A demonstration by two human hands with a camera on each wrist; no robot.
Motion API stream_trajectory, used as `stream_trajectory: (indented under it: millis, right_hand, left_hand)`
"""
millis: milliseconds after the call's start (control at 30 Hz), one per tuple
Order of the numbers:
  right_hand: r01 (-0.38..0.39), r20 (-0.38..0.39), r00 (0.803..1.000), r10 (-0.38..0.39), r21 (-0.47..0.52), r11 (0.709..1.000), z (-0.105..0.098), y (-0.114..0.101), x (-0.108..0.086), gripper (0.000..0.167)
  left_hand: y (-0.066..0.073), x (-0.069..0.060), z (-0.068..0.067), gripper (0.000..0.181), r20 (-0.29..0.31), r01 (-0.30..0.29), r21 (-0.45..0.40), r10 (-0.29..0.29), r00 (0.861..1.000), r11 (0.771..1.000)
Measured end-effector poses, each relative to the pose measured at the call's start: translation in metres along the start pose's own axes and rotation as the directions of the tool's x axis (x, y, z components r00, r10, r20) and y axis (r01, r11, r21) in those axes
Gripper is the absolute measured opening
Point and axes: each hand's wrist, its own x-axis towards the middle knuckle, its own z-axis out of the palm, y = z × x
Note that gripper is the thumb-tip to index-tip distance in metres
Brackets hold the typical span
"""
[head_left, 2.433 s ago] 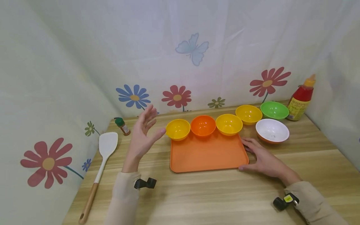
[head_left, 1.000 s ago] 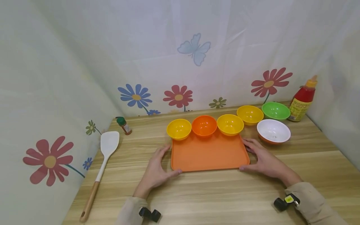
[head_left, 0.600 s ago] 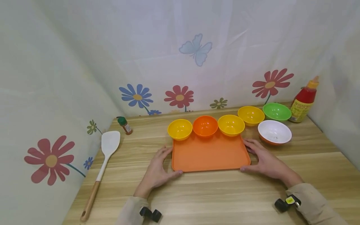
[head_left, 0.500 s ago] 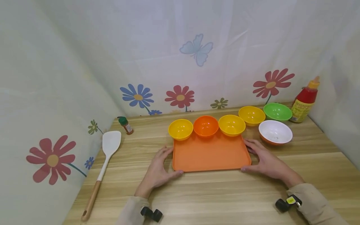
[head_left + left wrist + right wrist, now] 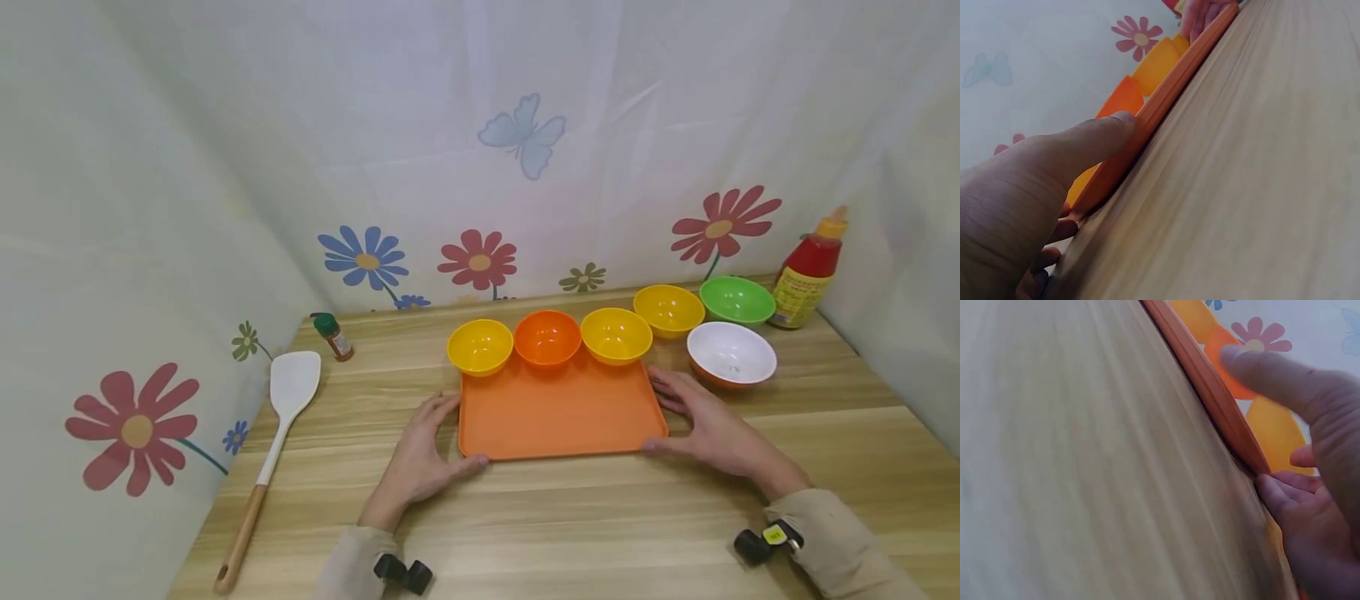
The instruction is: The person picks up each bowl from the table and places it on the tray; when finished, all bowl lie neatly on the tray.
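Observation:
An orange tray lies flat on the wooden table. At its left front corner my left hand holds it, thumb on the front rim and fingers along the side. My right hand is at the opposite corner; its fingertips touch the side, while in the right wrist view its thumb stands lifted off the rim. Along the tray's back edge sit a yellow bowl, an orange bowl and another yellow bowl, all upright and side by side.
Behind my right hand stand a white bowl, a further yellow bowl, a green bowl and a red sauce bottle. Far left are a white spatula with wooden handle and a green-capped spice jar. Flowered curtains surround the table.
My left hand has come down from beside the left yellow bowl to the tray's left front corner. The right hand has barely shifted, its thumb rising slightly. Tray and bowls stay in place.

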Motion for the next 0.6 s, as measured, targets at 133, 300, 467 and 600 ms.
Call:
stream_trajectory:
  millis: [133,300,467,600]
  right_hand:
    - [-0.008,-0.038,0.999,0.008,0.004,1.0,-0.008,-0.009,-0.002,0.111]
    - [0.05,-0.091,0.995,-0.05,-0.001,0.999,-0.02,-0.019,-0.005,0.097]
    - [0.103,-0.197,0.975,-0.1,0.006,0.995,-0.03,-0.025,-0.009,0.091]
    - [0.053,-0.304,0.951,-0.048,0.007,0.999,-0.043,-0.03,-0.012,0.089]
  left_hand:
    - [-0.001,0.0,0.0,0.113,-0.004,-0.007,-0.004,0.007,1.0,1.0]
    - [0.0,0.001,0.0,0.112,-0.002,-0.013,-0.001,0.013,1.0,1.0]
    - [0.0,0.0,0.001,0.111,-0.003,-0.009,0.014,0.009,1.0,1.0]
    - [0.0,0.0,0.001,0.111,-0.001,-0.004,0.011,0.004,1.0,1.0]
